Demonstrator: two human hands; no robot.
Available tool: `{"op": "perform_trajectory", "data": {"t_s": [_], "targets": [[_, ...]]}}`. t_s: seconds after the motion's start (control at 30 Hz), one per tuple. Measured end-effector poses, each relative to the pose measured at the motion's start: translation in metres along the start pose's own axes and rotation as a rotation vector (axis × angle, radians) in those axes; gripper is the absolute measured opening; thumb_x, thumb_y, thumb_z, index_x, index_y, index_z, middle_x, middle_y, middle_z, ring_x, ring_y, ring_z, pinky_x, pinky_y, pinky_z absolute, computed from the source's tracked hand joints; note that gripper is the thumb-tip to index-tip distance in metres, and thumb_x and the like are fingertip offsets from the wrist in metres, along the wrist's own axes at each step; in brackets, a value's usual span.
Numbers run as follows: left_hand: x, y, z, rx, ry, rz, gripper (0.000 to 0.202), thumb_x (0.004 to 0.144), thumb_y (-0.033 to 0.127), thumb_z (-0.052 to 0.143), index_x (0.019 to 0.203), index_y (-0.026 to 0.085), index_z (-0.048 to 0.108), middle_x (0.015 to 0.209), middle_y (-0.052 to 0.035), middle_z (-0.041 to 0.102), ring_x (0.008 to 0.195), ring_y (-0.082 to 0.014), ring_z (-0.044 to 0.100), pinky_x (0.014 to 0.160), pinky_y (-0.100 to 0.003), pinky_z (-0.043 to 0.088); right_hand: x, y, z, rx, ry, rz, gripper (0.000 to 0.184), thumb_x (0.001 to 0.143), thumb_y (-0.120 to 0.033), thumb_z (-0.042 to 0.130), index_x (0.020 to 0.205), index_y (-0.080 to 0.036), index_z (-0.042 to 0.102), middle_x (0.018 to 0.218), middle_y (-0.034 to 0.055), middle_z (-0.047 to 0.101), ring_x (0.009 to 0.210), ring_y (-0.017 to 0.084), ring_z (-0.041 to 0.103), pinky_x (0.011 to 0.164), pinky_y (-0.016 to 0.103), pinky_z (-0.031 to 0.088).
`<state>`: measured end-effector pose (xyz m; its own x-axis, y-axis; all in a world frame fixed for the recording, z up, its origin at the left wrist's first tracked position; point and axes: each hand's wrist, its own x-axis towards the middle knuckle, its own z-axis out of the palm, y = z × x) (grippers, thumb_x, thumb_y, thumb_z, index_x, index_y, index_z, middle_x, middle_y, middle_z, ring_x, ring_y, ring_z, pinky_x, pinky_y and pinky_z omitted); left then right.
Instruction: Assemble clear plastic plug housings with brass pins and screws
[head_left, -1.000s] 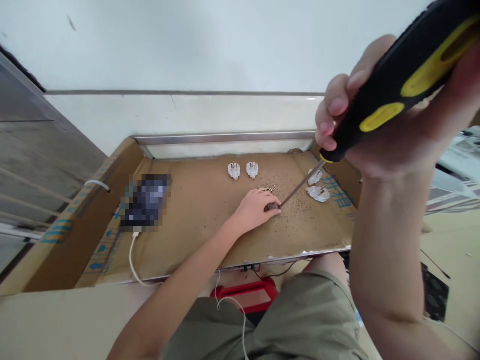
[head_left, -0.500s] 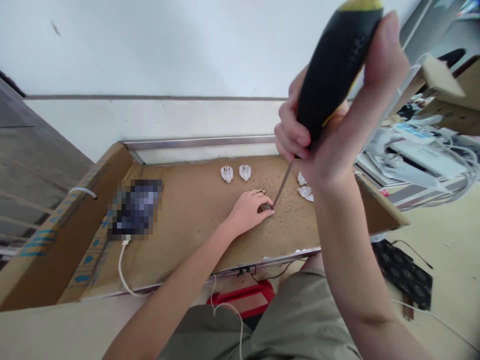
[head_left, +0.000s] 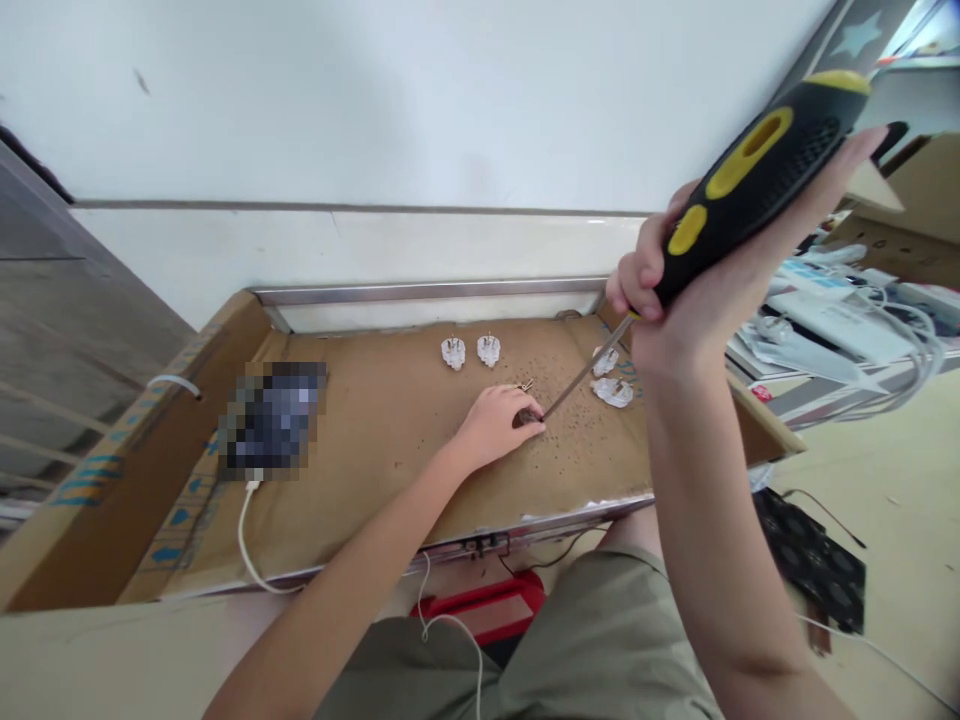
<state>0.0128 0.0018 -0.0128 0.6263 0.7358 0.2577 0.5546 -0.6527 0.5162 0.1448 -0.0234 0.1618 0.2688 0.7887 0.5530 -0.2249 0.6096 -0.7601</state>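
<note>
The right hand (head_left: pixel 697 290) was clenched around a black and yellow plastic screwdriver (head_left: pixel 757 180), and its thin metal shaft (head_left: pixel 585 370) pointed down to a small brown piece (head_left: pixel 527 418). The left hand (head_left: pixel 495 428) was pressing this piece on the brown paper-covered bench (head_left: pixel 375 440). Clear plastic plug parts (head_left: pixel 611 392) lay to the right of the left hand.

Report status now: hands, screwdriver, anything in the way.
Right hand gripping yellow-and-black screwdriver, shaft slanting down. Left hand on small brown piece, shaft tip at it. Dark specks scattered nearby.
</note>
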Motion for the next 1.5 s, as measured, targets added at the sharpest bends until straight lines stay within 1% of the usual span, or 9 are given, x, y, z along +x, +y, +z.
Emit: {"op": "perform_trajectory", "data": {"t_s": [0.13,0.23,0.33,0.57,0.83,0.93,1.07,1.3,1.5], "targets": [[-0.001,-0.002,0.002,-0.014,0.009,0.011,0.012,0.081,0.034,0.061,0.090,0.026,0.063,0.100,0.0029,0.066,0.103,-0.0190,0.053,0.095,-0.036,0.034,0.002,-0.001,-0.009,-0.002,-0.024,0.044,0.051,0.084,-0.063,0.026,0.067,-0.019,0.047,0.051,0.0000,0.038,0.039,0.010,0.038,0.036,0.026,0.031],[-0.001,-0.003,0.002,-0.024,0.013,0.012,0.012,0.081,0.034,0.062,0.088,0.025,0.064,0.100,0.0034,0.066,0.103,-0.0188,0.054,0.095,-0.036,0.034,-0.002,-0.006,-0.019,0.058,-0.192,0.075,0.049,0.083,-0.063,0.027,0.065,-0.020,0.042,0.043,-0.0050,0.024,0.032,0.007,0.022,0.033,0.023,0.025],[0.000,-0.003,0.001,-0.030,0.009,-0.002,0.011,0.080,0.034,0.063,0.086,0.025,0.063,0.097,0.0031,0.067,0.100,-0.0186,0.055,0.093,-0.036,0.035,-0.007,-0.011,-0.020,0.091,-0.158,0.074,0.052,0.080,-0.067,0.025,0.062,-0.020,0.039,0.040,-0.0055,0.021,0.029,0.007,0.018,0.030,0.022,0.018],[0.001,-0.002,-0.001,-0.047,-0.016,-0.018,0.010,0.079,0.032,0.063,0.083,0.023,0.062,0.099,0.0036,0.067,0.102,-0.0182,0.054,0.095,-0.036,0.034,-0.013,-0.008,0.024,0.054,-0.258,0.202,0.053,0.069,-0.076,0.041,0.073,-0.023,0.039,0.045,-0.0051,0.030,0.034,0.009,0.029,0.030,0.023,0.021],[0.000,-0.002,-0.001,-0.048,-0.009,-0.007,0.009,0.079,0.031,0.063,0.086,0.024,0.063,0.098,0.0031,0.066,0.101,-0.0181,0.053,0.096,-0.036,0.034,0.006,-0.006,0.008,-0.112,-0.050,0.057,0.058,0.074,-0.076,0.028,0.074,-0.020,0.044,0.059,0.0014,0.046,0.042,0.011,0.043,0.036,0.027,0.034],[0.001,-0.001,-0.001,-0.073,-0.004,0.009,0.007,0.079,0.029,0.062,0.084,0.024,0.063,0.097,0.0039,0.067,0.099,-0.0173,0.054,0.095,-0.036,0.033,0.004,-0.019,-0.001,-0.272,-0.216,0.042,0.067,0.076,-0.077,0.017,0.088,-0.021,0.049,0.057,0.0012,0.046,0.045,0.014,0.047,0.039,0.028,0.041],[0.002,-0.001,0.000,-0.087,-0.001,0.013,0.005,0.081,0.029,0.060,0.083,0.025,0.063,0.097,0.0052,0.067,0.099,-0.0167,0.054,0.096,-0.036,0.032,-0.005,-0.027,-0.013,-0.531,-0.486,0.180,0.043,0.081,-0.067,0.034,0.093,-0.025,0.038,0.062,-0.0022,0.050,0.048,0.013,0.052,0.040,0.025,0.044],[0.001,0.000,-0.001,-0.058,0.014,-0.005,0.009,0.081,0.031,0.060,0.087,0.025,0.062,0.096,0.0031,0.067,0.098,-0.0177,0.055,0.095,-0.037,0.034,0.015,-0.033,-0.018,-0.388,-0.036,-0.018,0.047,0.074,-0.069,0.041,0.077,-0.023,0.036,0.049,-0.0039,0.040,0.033,0.010,0.036,0.030,0.024,0.029],[-0.002,0.000,-0.002,-0.036,0.065,0.045,0.005,0.079,0.026,0.058,0.083,0.024,0.060,0.094,0.0037,0.068,0.095,-0.0170,0.056,0.094,-0.035,0.035,0.016,-0.045,0.006,-0.291,0.114,-0.171,0.044,0.076,-0.065,0.045,0.074,-0.022,0.036,0.048,-0.0043,0.034,0.034,0.009,0.032,0.030,0.025,0.025]]}}
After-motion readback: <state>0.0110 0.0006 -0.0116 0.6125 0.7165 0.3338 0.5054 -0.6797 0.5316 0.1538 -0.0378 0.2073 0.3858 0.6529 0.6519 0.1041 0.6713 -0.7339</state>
